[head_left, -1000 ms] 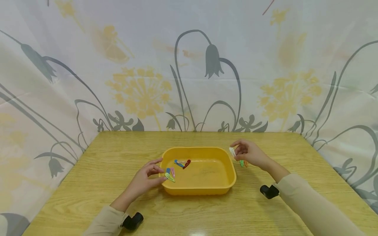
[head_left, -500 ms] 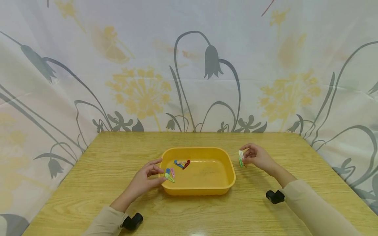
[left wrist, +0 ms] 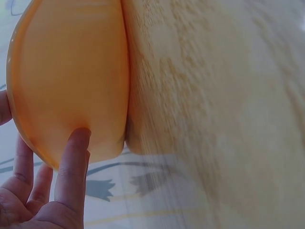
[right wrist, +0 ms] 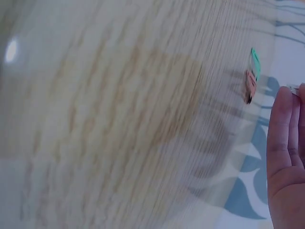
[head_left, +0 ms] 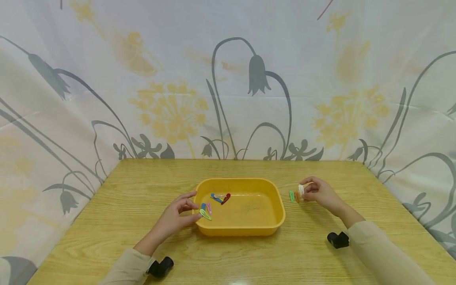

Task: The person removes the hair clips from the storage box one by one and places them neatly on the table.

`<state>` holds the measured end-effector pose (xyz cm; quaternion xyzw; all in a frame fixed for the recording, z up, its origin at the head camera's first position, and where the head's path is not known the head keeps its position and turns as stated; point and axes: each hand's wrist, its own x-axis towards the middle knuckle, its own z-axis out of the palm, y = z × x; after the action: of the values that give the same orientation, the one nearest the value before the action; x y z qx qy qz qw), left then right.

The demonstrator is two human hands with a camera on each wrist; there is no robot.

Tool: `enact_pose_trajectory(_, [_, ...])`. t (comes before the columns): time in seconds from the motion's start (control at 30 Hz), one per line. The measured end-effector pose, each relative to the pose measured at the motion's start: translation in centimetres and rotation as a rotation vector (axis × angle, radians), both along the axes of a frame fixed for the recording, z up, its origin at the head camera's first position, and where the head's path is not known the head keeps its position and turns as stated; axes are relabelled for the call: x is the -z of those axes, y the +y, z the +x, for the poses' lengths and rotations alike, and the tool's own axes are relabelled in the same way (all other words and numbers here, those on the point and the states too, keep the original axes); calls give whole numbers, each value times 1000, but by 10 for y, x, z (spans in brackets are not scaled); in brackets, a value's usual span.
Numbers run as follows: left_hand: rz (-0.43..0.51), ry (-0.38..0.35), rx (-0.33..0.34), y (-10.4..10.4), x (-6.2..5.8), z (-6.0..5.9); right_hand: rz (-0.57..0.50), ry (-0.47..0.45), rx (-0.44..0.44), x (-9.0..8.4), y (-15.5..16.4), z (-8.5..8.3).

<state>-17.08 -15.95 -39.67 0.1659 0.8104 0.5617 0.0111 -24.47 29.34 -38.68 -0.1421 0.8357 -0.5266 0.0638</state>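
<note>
My left hand [head_left: 178,215] is at the left end of a yellow plastic tray [head_left: 235,228]. In the left wrist view, its thumb lies against the outer wall and a fingertip reaches over the rim. My right hand [head_left: 322,196] pinches a white snap hair clip [head_left: 301,190] between fingertips and thumb, to the right of the tray. Just left of it, a green hair clip [head_left: 291,196] and an orange hair clip [head_left: 297,197] lie on the table. Inside the tray, a yellow-green hair clip [head_left: 205,214] overlaps a blue clip [head_left: 203,206], beside a pink clip [head_left: 209,208].
Farther into the tray, a dark red hair clip [head_left: 226,198] lies with a beige and another blue clip [head_left: 216,198]. The wooden table [head_left: 256,261] ends at a flower-patterned curtain [head_left: 228,118] along its back and sides.
My right hand, with the white clip, has moved right, away from the tray's edge and past the green and orange clips, which now show fully. My left hand has stayed at the tray.
</note>
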Motion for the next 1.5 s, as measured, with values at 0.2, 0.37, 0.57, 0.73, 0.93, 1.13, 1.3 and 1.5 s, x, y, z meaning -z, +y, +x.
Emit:
enact_pose_trajectory(0.2, [2, -6, -1, 0, 0, 0, -7, -33, 23, 3, 3, -3])
enact_pose_trajectory(0.37, [6, -8, 0, 0, 0, 0, -22, -66, 33, 8, 5, -5])
enact_pose_trajectory(0.57, [15, -13, -1, 0, 1, 0, -15, -93, 36, 12, 6, -6])
enact_pose_trajectory(0.73, [19, -9, -2, 0, 1, 0, 38, -80, 47, 12, 5, -5])
enact_pose_trajectory(0.93, [18, -11, -4, 0, 1, -1, 105, -105, 82, 13, 8, -7])
enact_pose_trajectory(1.13, [7, -6, -13, 0, 1, -1, 142, -120, 90, 12, 8, -8])
enact_pose_trajectory(1.3, [-5, 2, -17, 0, 0, 0, 177, -136, 76, 10, 6, -8])
enact_pose_trajectory(1.5, [12, -10, -6, 0, -1, 1, 192, -139, 67, 9, 6, -8])
